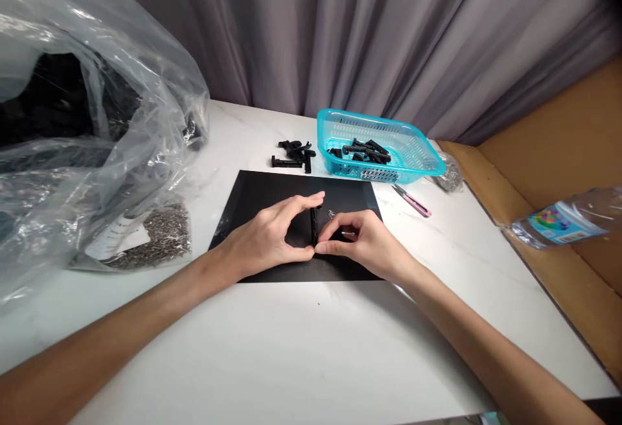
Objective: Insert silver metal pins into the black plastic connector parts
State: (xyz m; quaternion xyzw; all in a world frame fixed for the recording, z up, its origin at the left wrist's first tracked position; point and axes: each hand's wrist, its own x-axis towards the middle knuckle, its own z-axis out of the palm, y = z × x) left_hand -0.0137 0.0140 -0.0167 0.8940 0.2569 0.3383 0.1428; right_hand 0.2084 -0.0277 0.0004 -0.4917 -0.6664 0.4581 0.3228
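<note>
Over a black mat (272, 185), my left hand (276, 227) grips a slim black plastic part (313, 225) lengthwise, its fingers at the far end and the thumb at the near end. My right hand (357, 237) is closed at the part's near end, thumb and index finger pinched together there. Whatever lies in that pinch is too small to make out. A small shiny metal piece (348, 234) shows inside the curl of the right fingers. Just beyond that hand, a little pile of small metal pieces (331, 214) lies on the mat.
Several black parts (294, 155) lie behind the mat, beside a blue basket (413, 169) holding more. Pink-handled snips (412, 201) rest to the right. Clear bags (160, 75) fill the left, one with metal pins (160, 234). A plastic bottle (564, 221) lies at the right by cardboard (549, 146).
</note>
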